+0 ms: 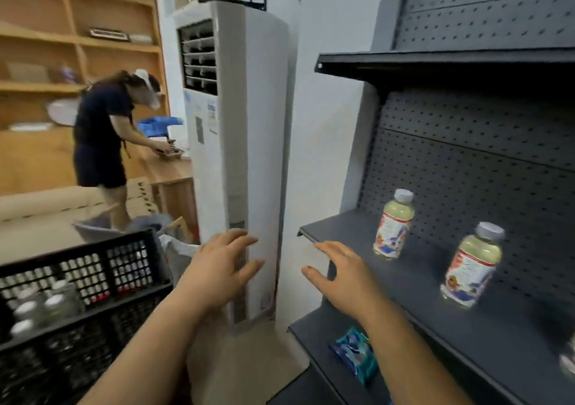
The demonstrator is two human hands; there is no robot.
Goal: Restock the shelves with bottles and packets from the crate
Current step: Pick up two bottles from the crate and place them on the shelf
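A black slotted crate (124, 258) stands at the lower left with several white-capped bottles (34, 308) inside. On the dark metal shelf (342, 227) at the right stand two pale-drink bottles (394, 225) (473, 266), upright and apart. A blue packet (354, 355) lies on the shelf below. My left hand (221, 267) hovers with spread fingers between crate and shelf, holding nothing. My right hand (342, 277) is also spread and empty, above the left end of the middle shelf.
A tall white floor air conditioner (245, 143) stands right behind my hands. Another person (102, 137) bends over a wooden counter at the back left, in front of wooden shelving (77, 40). An upper dark shelf (435, 62) overhangs at the right.
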